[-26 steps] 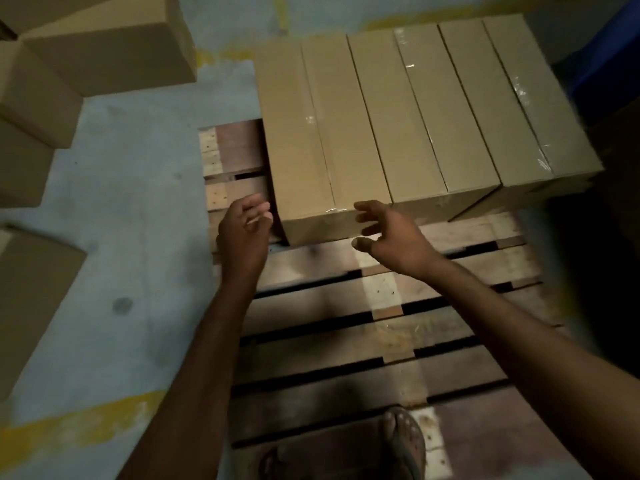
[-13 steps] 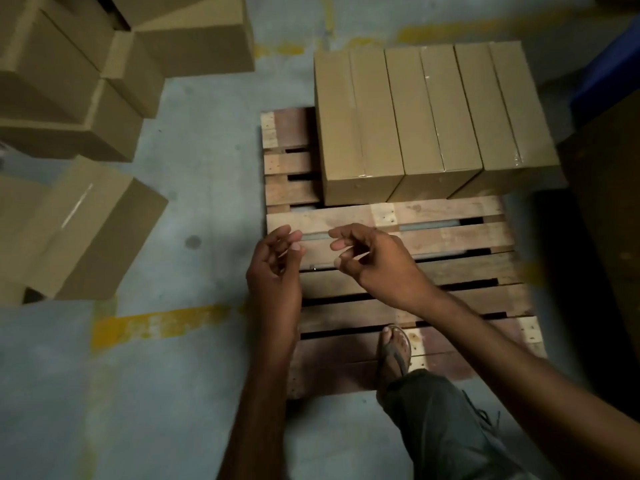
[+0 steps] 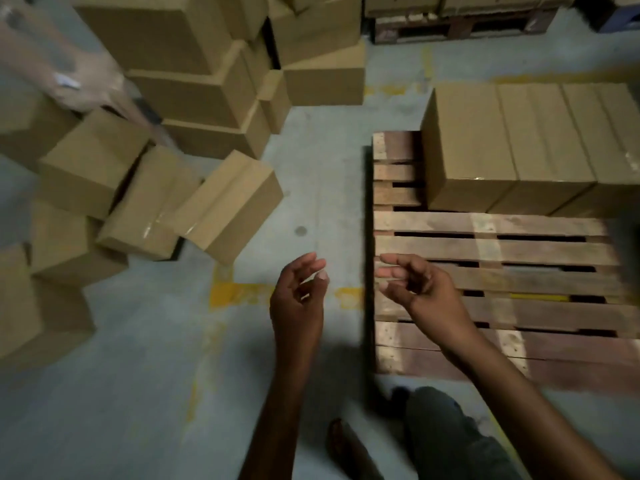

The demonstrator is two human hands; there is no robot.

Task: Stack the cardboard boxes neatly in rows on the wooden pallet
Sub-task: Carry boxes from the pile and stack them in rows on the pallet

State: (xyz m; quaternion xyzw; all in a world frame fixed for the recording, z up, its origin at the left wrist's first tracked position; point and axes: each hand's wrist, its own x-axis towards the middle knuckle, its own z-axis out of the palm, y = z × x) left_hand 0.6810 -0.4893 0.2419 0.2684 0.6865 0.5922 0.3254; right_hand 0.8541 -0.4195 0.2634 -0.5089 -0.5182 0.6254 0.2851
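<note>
In the head view both forearms reach forward from the near edge, bare and slightly bent. The left hand point(image 3: 299, 296) hangs over the concrete floor point(image 3: 322, 188), fingers loosely curled, holding nothing. The right hand point(image 3: 417, 289) hovers over the near left corner of the wooden pallet point(image 3: 485, 251), fingers relaxed and half curled, also empty. A row of cardboard boxes point(image 3: 519, 143) sits along the pallet's far edge, touching side by side. A loose heap of boxes point(image 3: 194, 202) lies on the floor to the left.
</note>
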